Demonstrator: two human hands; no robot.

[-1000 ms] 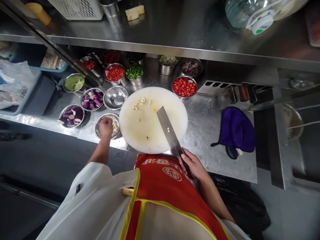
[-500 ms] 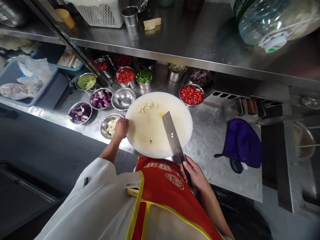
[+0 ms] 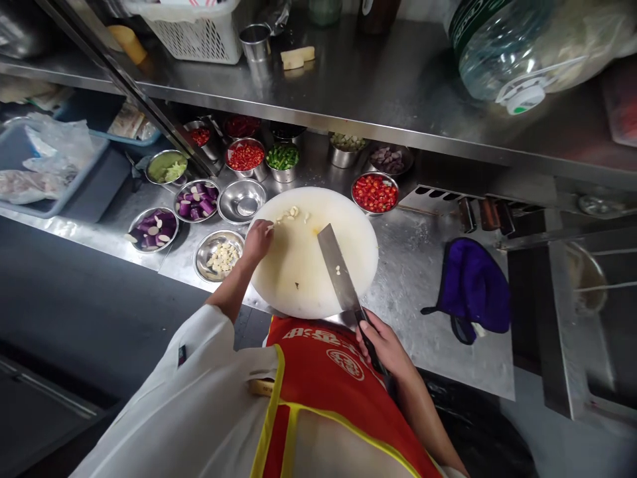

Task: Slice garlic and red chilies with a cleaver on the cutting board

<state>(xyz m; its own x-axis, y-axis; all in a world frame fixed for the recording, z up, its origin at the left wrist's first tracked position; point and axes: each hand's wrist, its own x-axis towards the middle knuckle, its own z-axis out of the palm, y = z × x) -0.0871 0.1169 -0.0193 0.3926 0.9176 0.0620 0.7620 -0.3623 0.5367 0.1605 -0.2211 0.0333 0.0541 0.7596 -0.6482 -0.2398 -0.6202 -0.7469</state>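
Knife (image 3: 347, 289) over board (image 3: 298, 259), perhaps touching; bowl (image 3: 203, 255) left.

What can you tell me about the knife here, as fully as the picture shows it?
The knife has a long, broad, nearly rectangular grey blade, metallic in look, and a black handle held in the person's right grip. The blade slants over the right part of the round white cutting board, its squared end pointing away from the person. Small pale pieces sit on its face. Whether the blade rests on the board cannot be told.
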